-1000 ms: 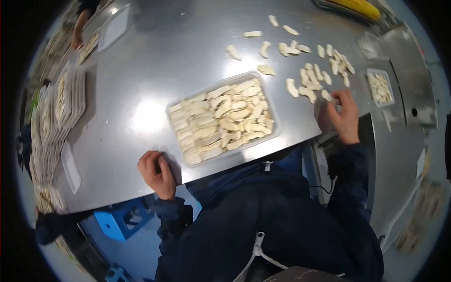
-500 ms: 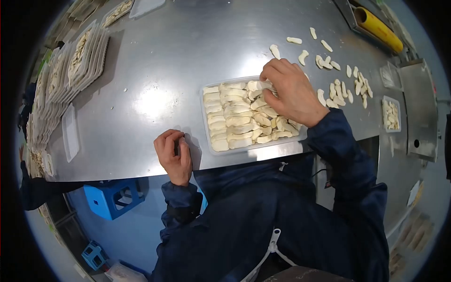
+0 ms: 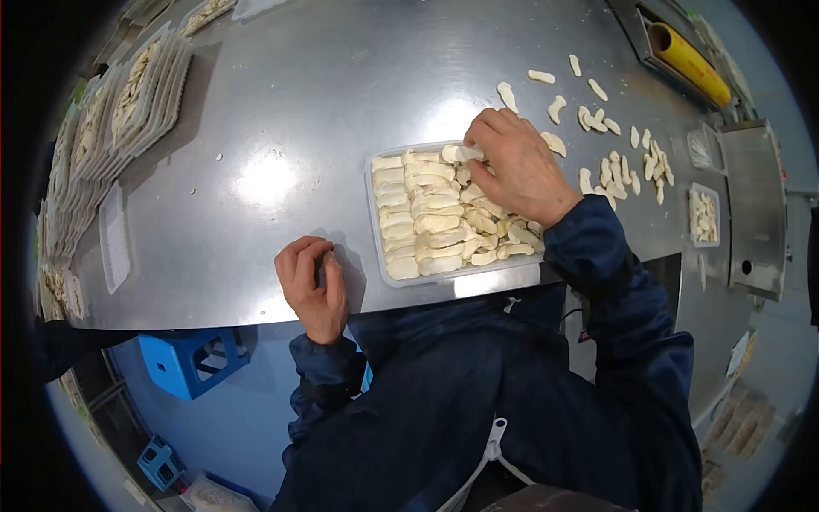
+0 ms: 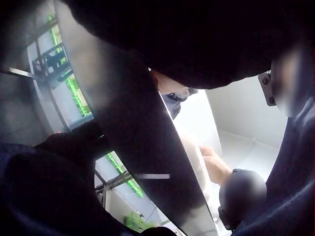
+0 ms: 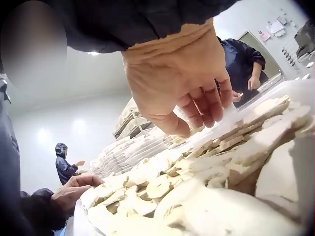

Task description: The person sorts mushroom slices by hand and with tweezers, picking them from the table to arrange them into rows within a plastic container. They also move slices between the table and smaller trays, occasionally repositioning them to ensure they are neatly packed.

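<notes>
A clear plastic tray of pale mushroom slices lies on the steel table near its front edge. Its left part has slices laid side by side in rows; the right part is a looser heap. My right hand is over the tray's far side, thumb and fingers pinching a mushroom slice at the end of a row. The right wrist view shows those fingertips low over the slices, the held one mostly hidden. My left hand rests loosely curled on the table edge left of the tray, holding nothing.
Loose slices lie scattered beyond and right of the tray. Stacked filled trays stand at left beside a white lid-like tray. A small tub of slices and a yellow roll are at right. Another person stands across the table.
My right hand has gone from the loose slices at right to the tray's far side and now lowers a slice there. My left hand stays at the table edge. The head view has shifted.
</notes>
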Demonstrator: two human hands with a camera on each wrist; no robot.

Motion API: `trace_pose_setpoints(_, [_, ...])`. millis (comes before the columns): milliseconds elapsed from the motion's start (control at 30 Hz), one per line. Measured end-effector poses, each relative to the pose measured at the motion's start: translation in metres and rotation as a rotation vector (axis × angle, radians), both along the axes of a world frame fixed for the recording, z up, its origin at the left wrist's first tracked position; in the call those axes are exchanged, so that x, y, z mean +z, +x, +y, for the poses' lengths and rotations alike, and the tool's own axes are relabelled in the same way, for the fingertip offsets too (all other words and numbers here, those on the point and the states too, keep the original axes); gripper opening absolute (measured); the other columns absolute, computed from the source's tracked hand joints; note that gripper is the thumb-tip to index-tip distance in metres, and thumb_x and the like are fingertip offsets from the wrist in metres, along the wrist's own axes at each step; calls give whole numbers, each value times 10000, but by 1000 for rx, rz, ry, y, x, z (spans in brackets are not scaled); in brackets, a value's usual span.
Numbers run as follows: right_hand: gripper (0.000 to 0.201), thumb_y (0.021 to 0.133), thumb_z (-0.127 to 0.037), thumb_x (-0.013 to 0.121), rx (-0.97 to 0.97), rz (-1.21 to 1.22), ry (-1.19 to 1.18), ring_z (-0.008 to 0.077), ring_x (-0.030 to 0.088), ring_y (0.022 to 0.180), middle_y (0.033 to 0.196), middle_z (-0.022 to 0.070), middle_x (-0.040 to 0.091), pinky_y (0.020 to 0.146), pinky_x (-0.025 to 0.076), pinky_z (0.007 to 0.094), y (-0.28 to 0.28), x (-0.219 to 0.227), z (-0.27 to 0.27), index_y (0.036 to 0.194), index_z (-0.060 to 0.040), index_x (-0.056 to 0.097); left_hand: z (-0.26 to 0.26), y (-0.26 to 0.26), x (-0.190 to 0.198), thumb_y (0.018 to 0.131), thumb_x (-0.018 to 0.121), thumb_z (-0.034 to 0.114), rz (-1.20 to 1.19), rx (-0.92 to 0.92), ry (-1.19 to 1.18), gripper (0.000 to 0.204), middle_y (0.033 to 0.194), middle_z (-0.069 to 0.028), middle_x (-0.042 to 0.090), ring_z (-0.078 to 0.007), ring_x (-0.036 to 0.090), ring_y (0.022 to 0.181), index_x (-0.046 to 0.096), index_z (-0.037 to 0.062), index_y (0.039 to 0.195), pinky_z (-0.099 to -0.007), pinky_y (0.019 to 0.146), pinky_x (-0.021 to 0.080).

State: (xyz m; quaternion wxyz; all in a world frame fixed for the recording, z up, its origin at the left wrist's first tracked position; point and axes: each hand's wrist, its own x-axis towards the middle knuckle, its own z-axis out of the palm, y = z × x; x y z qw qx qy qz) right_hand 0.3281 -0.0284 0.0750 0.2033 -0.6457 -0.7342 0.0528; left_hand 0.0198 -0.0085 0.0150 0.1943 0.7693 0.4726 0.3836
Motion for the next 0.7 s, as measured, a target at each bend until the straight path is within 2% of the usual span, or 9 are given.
trace_pose_setpoints(67, [139,773,-66,617,16,-10,27,310,550,931,934,137,561,795,458,429,1,-1,1,877,17,577,0,1,2,810,616,-36,-5,5,-13,142,1008,-111,623,-287,549,971,657,14,937,-370,835,458])
trace_pose_setpoints(267, [152,775,-60,618,6,-20,7,310,552,942,948,139,563,805,464,435,0,0,1,901,19,584,0,0,-1,811,620,-31,-3,3,-7,135,1014,-114,621,-287,550,975,658,10,934,-368,835,458])
trace_pose_setpoints(467, [208,806,-66,649,-10,-48,-41,316,550,977,995,128,570,849,454,418,1,2,1,991,-8,571,0,1,2,815,614,-37,15,1,-10,136,1025,-121,618,-293,550,981,656,6,937,-370,845,458])
trace_pose_setpoints(600, [211,809,-78,652,-89,-70,83,325,573,950,991,126,585,829,467,425,16,30,-13,1006,-25,595,0,2,3,825,609,-37,-2,-13,-11,132,1040,-128,614,-296,550,985,655,4,942,-370,846,460])
trace_pose_setpoints(667, [210,809,-82,655,-147,-77,213,332,589,918,991,125,594,807,478,429,42,48,-31,1008,-36,608,-1,1,2,831,607,-35,-8,-26,-18,134,1051,-132,611,-296,551,988,654,3,950,-369,844,460])
trace_pose_setpoints(700, [210,809,-82,658,-210,-97,175,336,596,910,991,127,599,795,482,428,59,54,-42,1008,-39,612,-1,0,1,841,600,-32,-14,-31,-25,139,1062,-137,606,-294,552,992,652,4,965,-366,844,461])
